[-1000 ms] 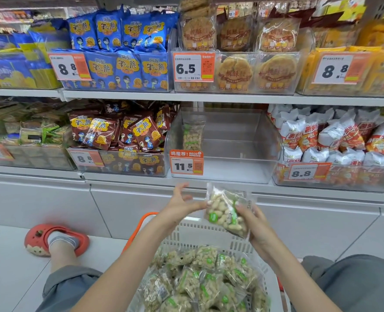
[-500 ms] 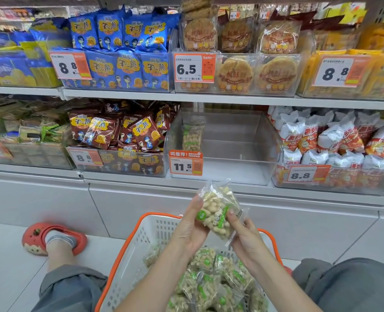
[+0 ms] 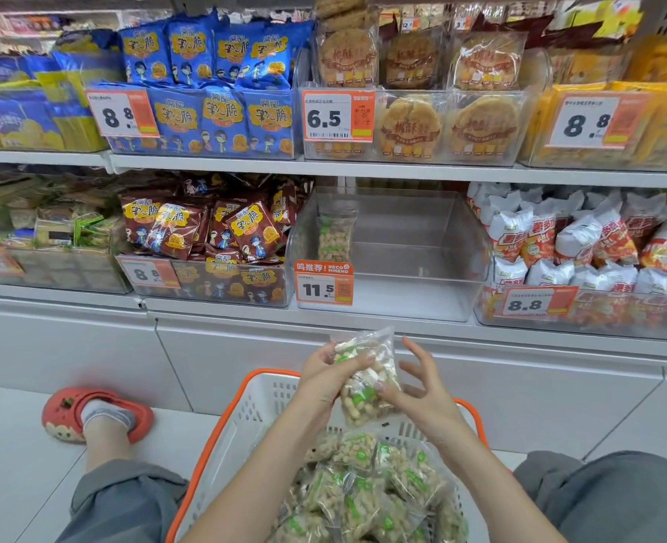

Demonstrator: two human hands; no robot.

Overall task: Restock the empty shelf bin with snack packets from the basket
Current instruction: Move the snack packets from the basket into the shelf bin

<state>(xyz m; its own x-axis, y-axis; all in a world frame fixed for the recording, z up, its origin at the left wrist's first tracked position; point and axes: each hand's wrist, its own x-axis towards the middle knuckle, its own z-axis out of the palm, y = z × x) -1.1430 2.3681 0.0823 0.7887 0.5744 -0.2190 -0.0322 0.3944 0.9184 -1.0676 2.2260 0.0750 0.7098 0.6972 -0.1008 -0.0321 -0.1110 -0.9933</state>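
While the left hand curls its fingers and thumb round the upper left side of a clear snack packet, the right hand touches the packet's lower right with its thumb and a fingertip, its other fingers spread loosely open above. The packet, full of pale puffed pieces with green labels, hangs upright between the two hands, above the far end of the basket and in front of the white shelf base.

The basket is white mesh with an orange rim and sits on the floor between the person's knees; its near half is heaped with more packets of the same snack. On the lower shelf beyond, the clear bin holds one such packet, standing upright against its left wall, and the rest of it shows bare plastic. An orange price tag reading 11.5 is fixed at the bin's front left corner. The bin to the left holds dark red packets; the bin to the right holds white and orange bags.
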